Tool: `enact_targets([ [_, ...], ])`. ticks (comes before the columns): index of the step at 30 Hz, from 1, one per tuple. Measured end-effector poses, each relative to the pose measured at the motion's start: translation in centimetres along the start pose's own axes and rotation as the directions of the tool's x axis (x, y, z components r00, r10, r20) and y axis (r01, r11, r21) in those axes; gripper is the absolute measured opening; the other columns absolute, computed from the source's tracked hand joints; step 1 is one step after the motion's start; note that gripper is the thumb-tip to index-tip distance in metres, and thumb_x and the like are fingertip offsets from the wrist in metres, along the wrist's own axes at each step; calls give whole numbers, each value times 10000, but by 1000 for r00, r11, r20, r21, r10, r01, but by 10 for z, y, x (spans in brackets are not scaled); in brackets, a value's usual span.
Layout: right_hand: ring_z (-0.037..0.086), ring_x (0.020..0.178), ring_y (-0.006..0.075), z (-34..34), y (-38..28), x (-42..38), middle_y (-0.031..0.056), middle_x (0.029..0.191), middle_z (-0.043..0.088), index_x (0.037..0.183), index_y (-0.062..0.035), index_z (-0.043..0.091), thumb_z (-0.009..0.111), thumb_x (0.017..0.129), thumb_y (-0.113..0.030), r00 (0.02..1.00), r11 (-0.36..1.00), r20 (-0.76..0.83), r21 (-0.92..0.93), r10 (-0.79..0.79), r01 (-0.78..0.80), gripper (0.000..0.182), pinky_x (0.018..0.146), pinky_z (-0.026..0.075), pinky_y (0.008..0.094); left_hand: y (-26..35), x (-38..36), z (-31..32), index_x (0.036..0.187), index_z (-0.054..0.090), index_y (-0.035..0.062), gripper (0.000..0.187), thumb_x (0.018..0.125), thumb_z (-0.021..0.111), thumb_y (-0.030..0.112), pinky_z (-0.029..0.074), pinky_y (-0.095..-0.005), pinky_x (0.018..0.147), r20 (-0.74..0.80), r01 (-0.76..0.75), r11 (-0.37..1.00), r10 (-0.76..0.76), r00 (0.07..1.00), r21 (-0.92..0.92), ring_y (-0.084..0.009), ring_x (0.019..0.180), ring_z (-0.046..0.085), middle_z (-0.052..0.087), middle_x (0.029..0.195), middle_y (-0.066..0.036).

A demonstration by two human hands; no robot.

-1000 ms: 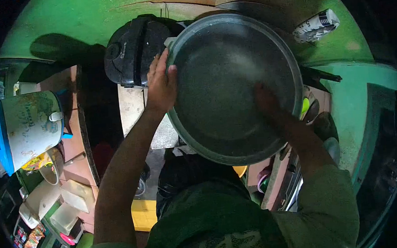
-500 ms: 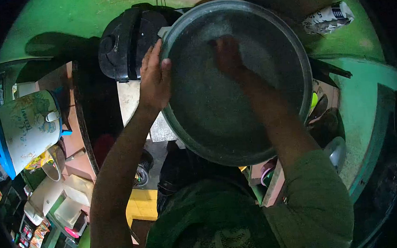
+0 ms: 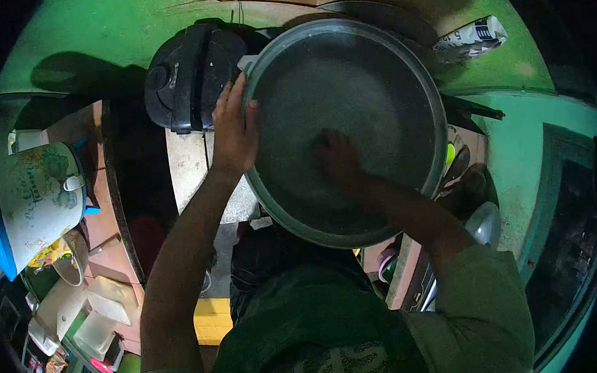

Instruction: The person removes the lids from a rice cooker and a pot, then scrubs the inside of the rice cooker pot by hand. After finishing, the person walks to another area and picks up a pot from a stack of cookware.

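Observation:
A large round metal basin (image 3: 366, 68) fills the upper middle of the head view, held up in front of me. My left hand (image 3: 233, 129) grips its left rim, thumb over the edge. Inside the basin, my right hand (image 3: 337, 159) lies low and left of centre, pressed against the wet, cloudy bottom. I cannot tell if it holds anything.
A black appliance (image 3: 188, 77) stands just behind my left hand against the green wall. A white and blue jug (image 3: 29, 200) stands at the far left above plastic containers (image 3: 96, 319). A crumpled paper (image 3: 470, 39) lies at the upper right; dishes (image 3: 479, 224) crowd the right.
My right hand has swept around inside the basin, from the right side to the upper middle and now down to the lower left. My left hand keeps its grip on the rim.

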State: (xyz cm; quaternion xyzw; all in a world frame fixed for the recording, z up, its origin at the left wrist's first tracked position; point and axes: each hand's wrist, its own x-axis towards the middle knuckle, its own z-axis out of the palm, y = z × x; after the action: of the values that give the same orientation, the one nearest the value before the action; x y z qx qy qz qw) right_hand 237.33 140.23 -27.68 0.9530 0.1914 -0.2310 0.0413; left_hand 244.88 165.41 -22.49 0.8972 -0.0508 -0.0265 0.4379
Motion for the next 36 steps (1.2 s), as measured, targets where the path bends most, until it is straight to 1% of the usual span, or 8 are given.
enact_targets([
  [4,509,1202,366,-78,-37,25,225,1324,456,1289,3,494,472,966,-227,914,753,386,564,122,-339,397,1059,388,491,-5,-1,-1,1484,295,79,576,1032,311,435,231,-536,1136,-2,-21,1000,21,1000,-11,-449,1380,293,293,1481,-285],
  [8,553,1140,363,-6,-54,53,242,1274,490,1172,4,578,454,983,-230,966,858,252,484,55,-174,325,983,448,497,1,0,-1,1480,302,75,560,1034,332,410,254,-528,1129,-8,-9,1000,9,1000,-26,-444,1380,296,304,1475,-285],
  [11,602,1057,348,5,-45,100,247,1182,570,1088,19,624,446,965,-147,973,959,-219,249,-78,133,273,908,494,479,2,1,-3,1478,303,66,552,1034,351,391,260,-513,1128,-10,-15,1000,15,1000,1,-442,1373,308,314,1469,-283],
  [13,645,951,321,-17,-18,129,230,1057,643,1089,2,649,496,920,-102,985,775,-171,626,27,87,250,865,502,478,1,0,-5,1477,304,65,549,1034,355,386,264,-507,1127,-12,-49,999,49,999,-6,-443,1368,314,316,1465,-287],
  [17,649,904,311,-35,65,164,200,1007,667,1067,-7,648,481,937,-106,947,979,-316,170,-57,116,234,813,508,460,-2,-2,-1,1473,307,60,555,1031,371,388,270,-505,1125,-41,-90,994,88,995,-56,-450,1354,328,320,1452,-305],
  [19,643,937,302,-56,104,132,176,1070,650,1067,6,628,484,936,-89,975,721,-94,688,202,-83,217,818,520,445,2,-4,-3,1476,304,65,563,1030,365,403,267,-513,1124,-38,-63,997,61,997,-50,-453,1356,325,314,1453,-309],
  [25,621,1018,356,-15,160,31,233,1113,603,1131,-10,567,446,923,-97,943,961,202,-138,264,-239,256,891,507,478,1,-4,-1,1488,294,99,590,1024,331,460,254,-546,1126,-13,-16,1000,15,1000,-13,-458,1373,297,298,1467,-301],
  [36,463,1244,407,10,114,-78,244,1317,491,1265,-15,517,531,866,-195,955,934,210,-332,210,-133,438,1061,370,513,3,-3,1,1495,277,118,536,1036,335,389,255,-565,1124,0,8,1000,-8,1000,5,-460,1385,276,299,1468,-298],
])
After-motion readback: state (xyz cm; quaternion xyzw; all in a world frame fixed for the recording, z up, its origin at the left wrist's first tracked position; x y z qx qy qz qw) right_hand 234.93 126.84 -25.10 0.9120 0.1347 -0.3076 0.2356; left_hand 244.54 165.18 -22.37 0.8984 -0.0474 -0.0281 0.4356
